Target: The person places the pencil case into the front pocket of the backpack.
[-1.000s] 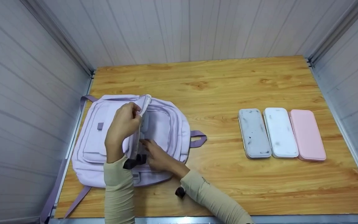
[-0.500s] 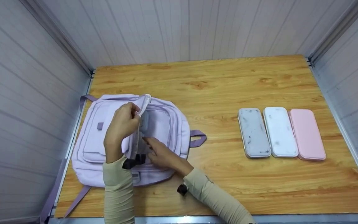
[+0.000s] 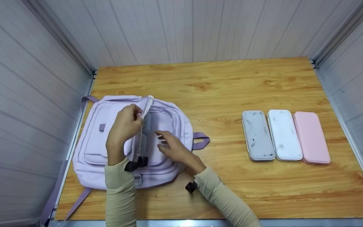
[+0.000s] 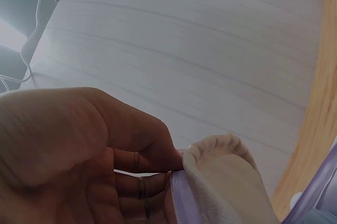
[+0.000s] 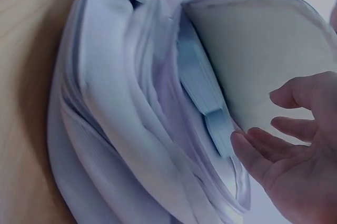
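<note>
A lilac backpack (image 3: 96,142) lies flat on the table with its front compartment unzipped. My left hand (image 3: 124,124) pinches the edge of its front flap (image 4: 184,197) between thumb and fingers and keeps it raised. Over the opening hovers my right hand (image 3: 175,148), fingers loosely bent and apart, with nothing in them. Inside the compartment, light blue box-like cases (image 5: 199,84) show in the right wrist view, partly hidden by the fabric. That view also has the flap's pale lining (image 5: 253,50) standing up beside the right hand.
To the right, a grey case (image 3: 258,135), a white case (image 3: 285,135) and a pink case (image 3: 312,137) lie side by side on the wooden table (image 3: 219,85). Panel walls (image 3: 181,31) enclose the back and sides. A purple strap (image 3: 79,203) trails off the front left.
My right hand has drawn back out of the compartment, up and to the right, and its fingers have spread. The left hand stays on the flap.
</note>
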A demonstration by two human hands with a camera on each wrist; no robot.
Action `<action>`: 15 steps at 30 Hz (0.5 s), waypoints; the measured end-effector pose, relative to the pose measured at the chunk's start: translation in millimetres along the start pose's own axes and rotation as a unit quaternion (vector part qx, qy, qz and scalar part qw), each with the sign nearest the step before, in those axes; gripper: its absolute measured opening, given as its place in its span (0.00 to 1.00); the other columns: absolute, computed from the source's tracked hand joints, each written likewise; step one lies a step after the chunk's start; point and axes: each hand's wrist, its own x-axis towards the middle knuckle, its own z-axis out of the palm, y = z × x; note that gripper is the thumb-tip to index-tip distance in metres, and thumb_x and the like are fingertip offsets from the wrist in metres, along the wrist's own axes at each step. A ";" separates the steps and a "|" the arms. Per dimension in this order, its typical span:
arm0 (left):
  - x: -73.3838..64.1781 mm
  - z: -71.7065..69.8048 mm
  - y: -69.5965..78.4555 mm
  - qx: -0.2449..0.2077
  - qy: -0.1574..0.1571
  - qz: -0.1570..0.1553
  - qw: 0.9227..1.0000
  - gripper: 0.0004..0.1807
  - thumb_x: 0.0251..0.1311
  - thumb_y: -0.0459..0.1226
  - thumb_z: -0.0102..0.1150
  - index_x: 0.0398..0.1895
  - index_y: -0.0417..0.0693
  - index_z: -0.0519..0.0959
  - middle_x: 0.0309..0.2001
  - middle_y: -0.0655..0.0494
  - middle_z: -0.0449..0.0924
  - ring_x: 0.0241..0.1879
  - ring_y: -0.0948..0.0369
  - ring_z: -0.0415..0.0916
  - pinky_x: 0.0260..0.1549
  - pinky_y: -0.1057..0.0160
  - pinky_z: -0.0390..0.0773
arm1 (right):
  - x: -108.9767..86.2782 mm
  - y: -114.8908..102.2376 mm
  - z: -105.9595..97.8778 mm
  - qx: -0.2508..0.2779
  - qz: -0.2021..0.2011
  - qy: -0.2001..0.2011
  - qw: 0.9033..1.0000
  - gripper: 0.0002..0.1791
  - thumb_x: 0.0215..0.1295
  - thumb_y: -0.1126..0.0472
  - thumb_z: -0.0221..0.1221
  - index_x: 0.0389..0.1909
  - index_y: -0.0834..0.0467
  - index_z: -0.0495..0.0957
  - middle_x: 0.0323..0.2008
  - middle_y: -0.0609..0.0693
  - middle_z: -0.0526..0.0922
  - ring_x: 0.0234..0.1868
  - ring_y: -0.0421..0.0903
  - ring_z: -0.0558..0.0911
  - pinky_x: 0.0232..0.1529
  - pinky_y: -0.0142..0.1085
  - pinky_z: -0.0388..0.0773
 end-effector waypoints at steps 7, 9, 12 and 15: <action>-0.7 0.5 -0.5 -0.004 0.004 0.004 1.000 0.13 0.57 0.29 0.46 0.43 0.33 0.76 0.35 0.44 0.74 0.35 0.51 0.71 0.37 0.55 0.71 | -5.6 -3.3 -22.1 0.017 0.015 0.046 0.999 0.29 0.63 0.70 0.56 0.65 0.68 0.62 0.60 0.68 0.68 0.59 0.62 0.73 0.59 0.48 0.72; -0.8 0.3 -0.8 -0.005 0.003 0.006 1.000 0.13 0.57 0.28 0.46 0.43 0.33 0.76 0.35 0.44 0.74 0.35 0.52 0.71 0.37 0.55 0.71 | -7.9 -8.5 -28.5 0.022 0.022 0.054 0.998 0.29 0.63 0.71 0.56 0.66 0.70 0.61 0.61 0.68 0.67 0.60 0.63 0.72 0.60 0.51 0.70; -1.4 -0.3 -1.4 -0.007 0.002 0.008 1.000 0.13 0.57 0.28 0.45 0.42 0.33 0.76 0.35 0.44 0.73 0.35 0.52 0.71 0.37 0.55 0.70 | -12.3 -24.0 -39.0 0.028 0.028 0.063 0.997 0.29 0.63 0.72 0.55 0.65 0.73 0.60 0.62 0.69 0.67 0.60 0.65 0.71 0.60 0.53 0.69; -0.9 0.0 -2.1 -0.008 0.002 0.010 1.000 0.13 0.57 0.28 0.45 0.42 0.33 0.76 0.35 0.44 0.74 0.35 0.51 0.71 0.38 0.54 0.71 | -16.5 -40.1 -49.0 0.029 0.031 0.072 0.997 0.29 0.62 0.73 0.55 0.64 0.74 0.61 0.61 0.69 0.67 0.59 0.65 0.71 0.59 0.53 0.70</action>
